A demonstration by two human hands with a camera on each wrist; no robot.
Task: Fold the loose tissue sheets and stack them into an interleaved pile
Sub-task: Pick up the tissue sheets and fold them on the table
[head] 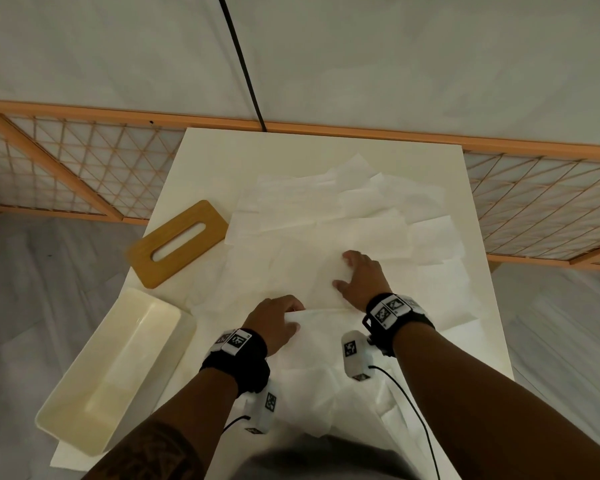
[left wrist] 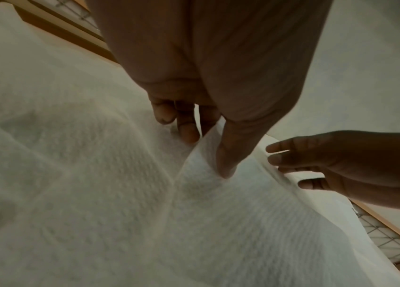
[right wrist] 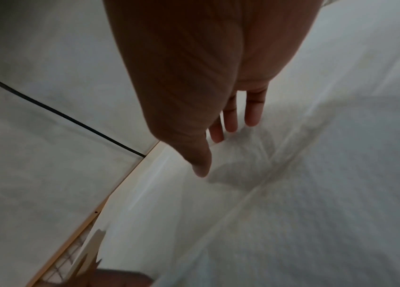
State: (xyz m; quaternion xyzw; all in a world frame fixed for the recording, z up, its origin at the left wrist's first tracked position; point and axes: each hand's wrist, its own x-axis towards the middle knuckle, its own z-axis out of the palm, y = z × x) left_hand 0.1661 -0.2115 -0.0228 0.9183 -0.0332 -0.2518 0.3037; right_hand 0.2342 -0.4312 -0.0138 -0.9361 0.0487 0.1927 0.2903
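Loose white tissue sheets (head: 343, 209) lie spread over most of the white table (head: 194, 157). My left hand (head: 278, 320) pinches the far edge of a near tissue sheet (head: 326, 334) between thumb and fingers; the left wrist view shows that tissue sheet (left wrist: 218, 194) lifted at its edge under my left hand (left wrist: 203, 139). My right hand (head: 355, 275) rests with straight, spread fingers on another sheet (head: 302, 271) just beyond. In the right wrist view my right hand (right wrist: 223, 139) lies flat over the tissue (right wrist: 316, 174).
A wooden lid with a slot (head: 179, 242) lies at the table's left. A cream plastic box (head: 118, 368), open side up, overhangs the near left edge. A wood lattice screen (head: 66, 168) and a black cable (head: 243, 71) lie on the floor beyond.
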